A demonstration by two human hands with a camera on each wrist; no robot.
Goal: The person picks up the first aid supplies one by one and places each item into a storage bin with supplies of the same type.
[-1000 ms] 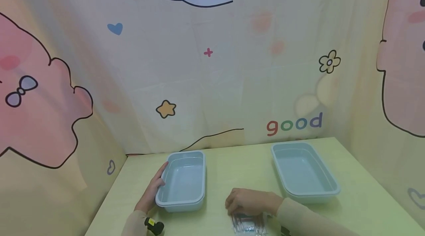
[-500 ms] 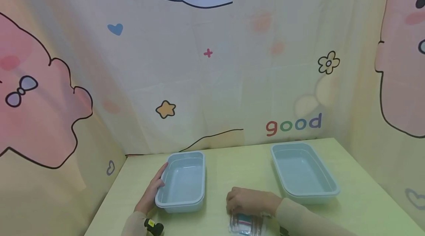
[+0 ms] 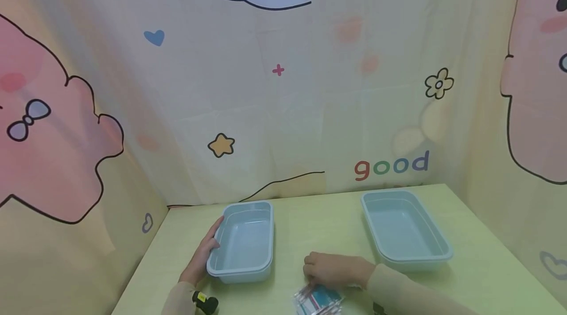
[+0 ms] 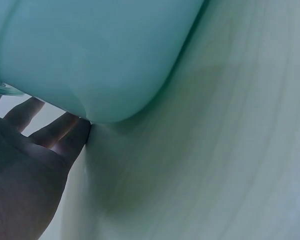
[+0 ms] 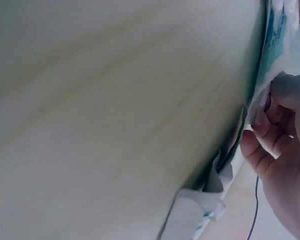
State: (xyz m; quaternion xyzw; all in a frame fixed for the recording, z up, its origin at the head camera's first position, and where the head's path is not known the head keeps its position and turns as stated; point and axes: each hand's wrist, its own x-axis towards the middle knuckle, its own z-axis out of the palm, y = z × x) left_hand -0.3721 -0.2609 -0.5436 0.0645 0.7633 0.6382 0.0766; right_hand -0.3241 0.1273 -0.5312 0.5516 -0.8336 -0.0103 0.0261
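Observation:
My left hand (image 3: 202, 258) lies along the left side of a light-blue plastic basin (image 3: 243, 241), its fingers against the outer wall and the thumb by the rim. In the left wrist view, fairly straight fingers (image 4: 55, 131) touch the underside of the basin's wall (image 4: 105, 55). The right hand (image 3: 334, 269), fingers curled, pinches the edge of a clear plastic packet (image 3: 319, 299) with white, teal and red print, low on the table. Up close in the right wrist view, thumb and fingertips meet at the crinkled packet (image 5: 270, 62); more crumpled wrapping (image 5: 210, 185) lies beside it.
A second light-blue basin (image 3: 409, 229) stands at the right, behind the right forearm. The pale yellow-green table (image 3: 305, 221) ends at a printed curtain (image 3: 283, 108). A black wrist device (image 3: 205, 302) is at the left sleeve.
The packet under my right hand has turned and swung leftward, showing more of its teal print. The right hand has shifted only slightly; the left hand and both basins keep their places.

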